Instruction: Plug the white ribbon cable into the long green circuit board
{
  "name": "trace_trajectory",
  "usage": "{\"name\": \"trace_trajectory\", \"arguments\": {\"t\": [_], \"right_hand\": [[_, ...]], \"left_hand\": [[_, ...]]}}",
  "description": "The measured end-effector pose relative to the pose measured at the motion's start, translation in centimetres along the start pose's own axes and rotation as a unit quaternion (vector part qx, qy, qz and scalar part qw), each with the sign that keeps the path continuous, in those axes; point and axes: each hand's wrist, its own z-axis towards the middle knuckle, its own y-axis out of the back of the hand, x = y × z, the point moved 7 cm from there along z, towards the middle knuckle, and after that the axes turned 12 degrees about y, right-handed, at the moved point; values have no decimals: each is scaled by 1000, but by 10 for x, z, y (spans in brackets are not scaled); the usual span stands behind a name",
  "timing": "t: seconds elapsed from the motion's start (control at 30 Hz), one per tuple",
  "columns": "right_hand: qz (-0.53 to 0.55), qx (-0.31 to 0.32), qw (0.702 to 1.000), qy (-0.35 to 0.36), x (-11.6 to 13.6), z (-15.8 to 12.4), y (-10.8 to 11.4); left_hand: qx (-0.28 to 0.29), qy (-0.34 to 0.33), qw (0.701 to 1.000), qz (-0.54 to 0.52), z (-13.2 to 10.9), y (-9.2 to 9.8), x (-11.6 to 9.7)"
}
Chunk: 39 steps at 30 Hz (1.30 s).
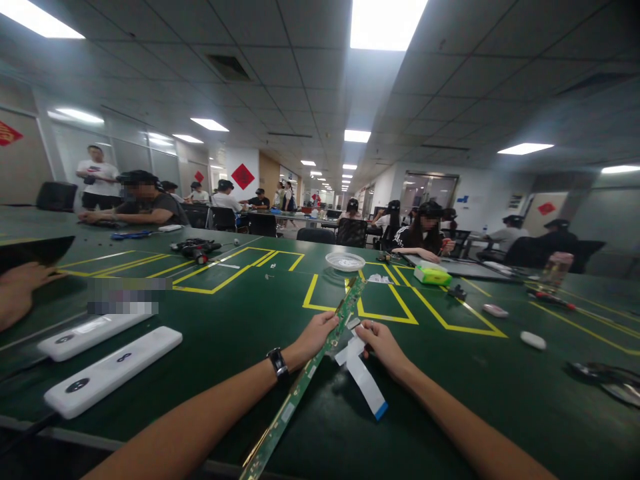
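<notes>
My left hand (pixel 321 333), with a dark watch (pixel 277 362) at the wrist, is closed around a long narrow green circuit board (pixel 310 373). The board slants from the near edge of the table up toward the middle. On its right side, my right hand (pixel 379 340) pinches a white flat ribbon cable (pixel 361 373) close to the board. The cable hangs folded, its blue-tipped end pointing down to the right. Whether its upper end is joined to the board I cannot tell.
Two white power strips (pixel 115 370) lie at the left. Beyond the board are a white round basket (pixel 345 261) and a green tissue pack (pixel 432 273). Yellow tape (pixel 390 319) marks the green table (pixel 450 400). Another person's hand (pixel 20 293) is at the left edge.
</notes>
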Motion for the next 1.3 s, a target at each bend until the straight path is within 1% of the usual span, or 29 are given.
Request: {"name": "trace_trajectory", "arguments": {"t": [0.2, 0.33, 0.57, 0.8, 1.13, 1.3], "right_hand": [[13, 6, 1000, -3, 2, 0, -3], [15, 10, 1000, 0, 3, 0, -4], [-1, 5, 1000, 4, -1, 0, -1], [-21, 15, 1000, 9, -3, 0, 0], [-18, 8, 1000, 4, 1, 0, 0], [-15, 0, 1000, -4, -1, 0, 0]], "left_hand": [[-10, 0, 1000, 0, 0, 0, 0], [-6, 12, 1000, -11, 0, -1, 1], [-1, 5, 1000, -2, -1, -1, 0], [0, 5, 1000, 0, 1, 0, 4], [4, 10, 1000, -4, 2, -2, 6], [13, -5, 1000, 17, 5, -1, 8]]}}
